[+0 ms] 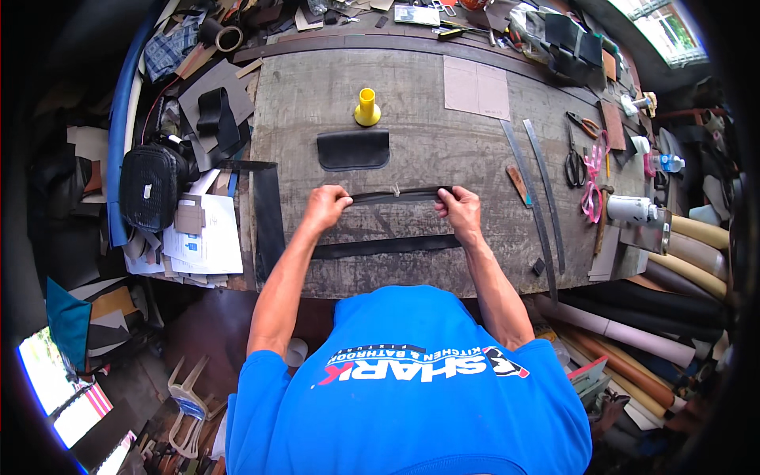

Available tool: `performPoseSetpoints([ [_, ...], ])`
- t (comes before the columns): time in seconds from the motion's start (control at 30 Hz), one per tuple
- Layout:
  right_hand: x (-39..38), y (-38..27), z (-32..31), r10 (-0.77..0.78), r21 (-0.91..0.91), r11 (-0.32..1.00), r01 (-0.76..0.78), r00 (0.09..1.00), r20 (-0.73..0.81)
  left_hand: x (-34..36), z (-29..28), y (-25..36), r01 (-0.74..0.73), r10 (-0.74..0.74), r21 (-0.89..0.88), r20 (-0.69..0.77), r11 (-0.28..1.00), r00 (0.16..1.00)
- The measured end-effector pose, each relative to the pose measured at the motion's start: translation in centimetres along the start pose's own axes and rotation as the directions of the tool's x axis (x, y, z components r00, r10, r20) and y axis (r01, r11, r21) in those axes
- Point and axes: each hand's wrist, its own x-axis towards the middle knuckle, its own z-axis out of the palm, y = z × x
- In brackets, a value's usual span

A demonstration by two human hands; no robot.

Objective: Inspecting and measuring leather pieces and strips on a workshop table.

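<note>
A narrow black zipper (372, 196) is stretched from side to side above the table, with a small pale metal slider (397, 190) near its middle. My left hand (324, 207) pinches one end between thumb and fingers. At the other end, my right hand (461, 212) is closed on it the same way. Just beyond the zipper lies a black leather flap (353, 150) with rounded corners. A yellow flared holder (366, 108) stands upright behind that flap. Nearer to me, a long black strip (384, 247) lies flat between my forearms.
Two long dark straps (546, 190), pliers (584, 124), scissors (575, 162) and a pink-handled tool (592, 186) lie at the right. Papers (207, 237) and a black quilted case (149, 188) crowd the left. Cardboard (476, 87) lies at the back; rolled material (689, 253) is stacked at far right.
</note>
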Motion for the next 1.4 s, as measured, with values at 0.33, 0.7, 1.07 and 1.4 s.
performPoseSetpoints([
  [0.33,2.8,1.6,2.2,-0.028,-0.229,0.973,-0.016,0.982,-0.187,2.4,1.9,-2.0,0.172,-0.142,0.118,-0.226,0.978,0.964],
  [0.7,3.2,2.0,2.9,-0.451,-0.601,0.736,0.311,0.887,-0.094,2.5,1.9,-3.6,0.348,-0.365,-0.116,-0.217,0.93,0.905],
  [1.07,1.7,0.4,2.2,-0.662,-0.823,0.334,0.46,0.736,0.142,-0.6,4.4,0.0,0.124,0.085,0.356,-0.518,0.926,0.851],
  [1.4,-2.4,4.2,4.2,-0.535,-0.873,0.13,0.471,0.774,0.338,-4.0,9.8,-0.8,0.082,0.199,0.48,-0.505,0.873,0.84],
])
